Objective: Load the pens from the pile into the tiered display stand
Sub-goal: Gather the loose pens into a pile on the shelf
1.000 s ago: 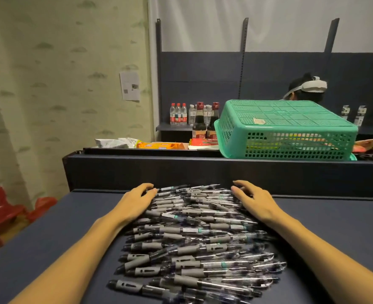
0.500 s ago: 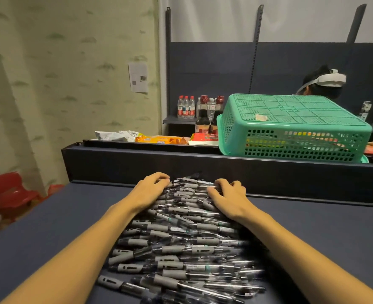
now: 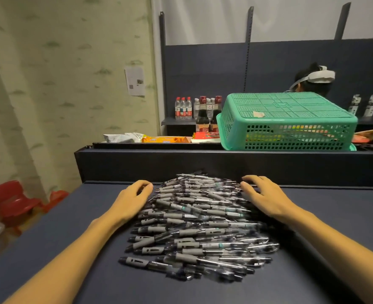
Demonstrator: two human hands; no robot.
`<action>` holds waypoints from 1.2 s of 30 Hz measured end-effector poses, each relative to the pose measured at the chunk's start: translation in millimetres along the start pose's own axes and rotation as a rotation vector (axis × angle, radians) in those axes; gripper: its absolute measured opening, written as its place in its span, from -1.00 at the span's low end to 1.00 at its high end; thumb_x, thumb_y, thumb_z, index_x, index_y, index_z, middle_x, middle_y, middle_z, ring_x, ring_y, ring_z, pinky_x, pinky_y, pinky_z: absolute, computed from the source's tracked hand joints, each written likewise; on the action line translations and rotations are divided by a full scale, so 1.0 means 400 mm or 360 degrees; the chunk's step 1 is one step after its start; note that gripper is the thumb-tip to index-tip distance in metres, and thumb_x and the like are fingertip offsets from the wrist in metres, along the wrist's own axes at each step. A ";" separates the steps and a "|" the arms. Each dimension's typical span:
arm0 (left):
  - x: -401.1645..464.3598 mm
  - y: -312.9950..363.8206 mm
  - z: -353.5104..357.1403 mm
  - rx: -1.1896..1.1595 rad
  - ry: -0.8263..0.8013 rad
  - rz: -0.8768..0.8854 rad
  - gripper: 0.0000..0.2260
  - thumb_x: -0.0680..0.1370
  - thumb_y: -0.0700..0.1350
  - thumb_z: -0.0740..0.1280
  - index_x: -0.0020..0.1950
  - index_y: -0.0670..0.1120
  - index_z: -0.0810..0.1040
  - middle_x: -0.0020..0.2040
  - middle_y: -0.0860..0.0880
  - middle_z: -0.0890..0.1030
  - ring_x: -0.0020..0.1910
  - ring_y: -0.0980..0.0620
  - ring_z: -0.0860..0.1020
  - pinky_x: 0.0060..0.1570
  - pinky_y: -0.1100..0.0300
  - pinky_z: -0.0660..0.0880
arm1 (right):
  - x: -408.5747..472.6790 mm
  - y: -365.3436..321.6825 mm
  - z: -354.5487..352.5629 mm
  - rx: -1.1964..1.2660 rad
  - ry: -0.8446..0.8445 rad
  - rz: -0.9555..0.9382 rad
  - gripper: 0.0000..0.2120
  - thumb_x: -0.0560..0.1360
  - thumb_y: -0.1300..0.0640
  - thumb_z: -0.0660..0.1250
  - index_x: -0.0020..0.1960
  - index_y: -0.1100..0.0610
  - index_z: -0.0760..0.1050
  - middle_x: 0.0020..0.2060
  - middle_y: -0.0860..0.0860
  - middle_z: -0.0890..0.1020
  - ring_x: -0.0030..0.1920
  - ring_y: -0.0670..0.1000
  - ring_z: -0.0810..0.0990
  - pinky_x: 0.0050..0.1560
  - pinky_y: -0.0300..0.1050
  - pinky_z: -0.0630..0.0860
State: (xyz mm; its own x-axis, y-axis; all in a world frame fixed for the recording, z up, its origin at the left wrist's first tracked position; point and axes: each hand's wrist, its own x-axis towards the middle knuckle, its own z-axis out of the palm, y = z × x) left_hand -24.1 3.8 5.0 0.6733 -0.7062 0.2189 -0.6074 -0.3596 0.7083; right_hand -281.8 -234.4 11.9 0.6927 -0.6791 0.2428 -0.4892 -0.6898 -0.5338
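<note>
**Hands drawn apart to the sides of the pen pile**

Since half a second ago, the right hand point(image 3: 266, 199) is being drawn back out from the far middle of the pile to its right edge, and the two hands are being set wider apart again, much as they were placed a second ago. The left hand point(image 3: 131, 200) is being kept at the left edge of the pile.

The pile of pens point(image 3: 199, 224) is being left heaped on the dark blue surface point(image 3: 334, 216), spread from the far wall of the surface toward the near edge. The pens are clear-barrelled with grey rubber sleeves and are mostly being laid crosswise, left to right.

The left hand is being rested against the far left side of the pile, its fingers loosely curled, the fingertips touching the pens; no pen is being closed on. The right hand is being rested at the far right side, fingers spread and lightly bent over the pens' ends; its grip is wide and nothing is being held in it.

Beyond the pile, a raised dark ledge point(image 3: 225, 165) is being seen across the far side of the surface. An upturned green basket point(image 3: 290, 121) is being stood on it to the right, with snack packets point(image 3: 150, 138) to its left and bottles point(image 3: 194, 108) on a shelf behind. A person wearing a white headset point(image 3: 312, 79) is partly being hidden behind the basket. Red chairs point(image 3: 12, 200) are being seen at the far left, by the floor.
</note>
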 end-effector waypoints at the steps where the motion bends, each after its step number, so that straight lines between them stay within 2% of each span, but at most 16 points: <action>1: -0.018 -0.010 -0.009 -0.0026 0.0010 0.0013 -0.82 0.62 0.08 0.14 0.17 0.11 0.45 0.12 0.09 0.53 0.10 0.09 0.48 0.05 0.20 0.33 | -0.015 0.004 -0.003 -0.0027 0.0012 -0.0003 -0.59 0.61 -0.14 0.12 0.37 0.00 0.40 0.30 0.05 0.47 0.30 0.05 0.45 0.28 -0.03 0.36; 7: -0.096 -0.009 -0.021 -0.0041 -0.0047 0.0078 -0.66 0.62 0.12 0.13 0.36 0.05 0.41 0.23 0.10 0.48 0.16 0.14 0.42 0.13 0.24 0.29 | -0.100 -0.009 0.006 -0.0037 0.0064 -0.0025 -0.58 0.61 -0.14 0.11 0.39 -0.01 0.38 0.33 0.01 0.49 0.32 0.05 0.44 0.29 -0.04 0.34; 11: -0.118 0.012 0.005 -0.0053 -0.0169 0.0098 -0.55 0.60 0.19 0.13 0.46 0.11 0.27 0.42 0.06 0.38 0.35 0.06 0.37 0.30 0.15 0.28 | -0.145 -0.029 0.033 -0.0079 0.0021 0.0007 -0.50 0.58 -0.24 0.03 0.47 -0.09 0.28 0.38 -0.04 0.45 0.34 0.01 0.43 0.33 -0.03 0.34; 14: -0.127 0.030 0.034 -0.0005 -0.0205 0.0171 -0.53 0.57 0.25 0.13 0.46 0.16 0.26 0.39 0.10 0.41 0.29 0.10 0.42 0.31 0.13 0.34 | -0.160 -0.048 0.048 -0.0100 0.0034 -0.0017 -0.50 0.58 -0.25 0.04 0.48 -0.14 0.25 0.42 -0.09 0.40 0.39 -0.03 0.38 0.39 -0.02 0.30; 19: -0.133 0.033 0.048 0.0061 -0.0147 0.0208 -0.53 0.52 0.28 0.20 0.39 0.16 0.36 0.29 0.18 0.48 0.16 0.16 0.50 0.26 0.04 0.44 | -0.142 -0.079 0.078 -0.0083 0.0018 -0.0144 -0.57 0.62 -0.18 0.05 0.46 -0.15 0.30 0.46 -0.09 0.35 0.50 -0.07 0.19 0.46 -0.06 0.17; 24: -0.131 0.049 0.056 -0.0029 0.0026 0.0132 -0.58 0.48 0.26 0.29 0.27 0.12 0.49 0.21 0.12 0.55 0.09 0.16 0.53 0.20 0.11 0.46 | -0.103 -0.094 0.102 -0.0037 0.0005 -0.0150 -0.59 0.62 -0.17 0.07 0.45 -0.17 0.32 0.53 0.01 0.21 0.54 -0.03 0.07 0.46 -0.04 0.13; 30: -0.134 0.057 0.049 -0.0040 0.0068 0.0124 -0.60 0.49 0.21 0.32 0.24 0.05 0.54 0.17 0.08 0.58 0.10 0.14 0.52 0.09 0.28 0.40 | -0.084 -0.099 0.102 -0.0074 -0.0040 -0.0212 -0.57 0.63 -0.13 0.08 0.48 -0.11 0.29 0.53 0.03 0.20 0.54 -0.01 0.09 0.46 -0.08 0.10; 36: -0.153 0.054 0.032 -0.0047 0.0042 0.0131 -0.64 0.54 0.17 0.26 0.26 0.04 0.53 0.19 0.08 0.57 0.11 0.14 0.49 0.11 0.27 0.37 | -0.112 -0.070 0.071 -0.0114 -0.0010 -0.0200 -0.55 0.61 -0.18 0.07 0.48 -0.16 0.28 0.51 -0.01 0.25 0.53 -0.05 0.12 0.47 -0.03 0.16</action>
State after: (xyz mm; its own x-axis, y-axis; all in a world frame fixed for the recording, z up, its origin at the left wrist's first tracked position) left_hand -83.7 31.4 -1.8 0.6327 -0.7161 0.2947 -0.6489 -0.2826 0.7064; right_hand -284.1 -177.7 -7.0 0.7540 -0.5848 0.2991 -0.4347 -0.7856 -0.4403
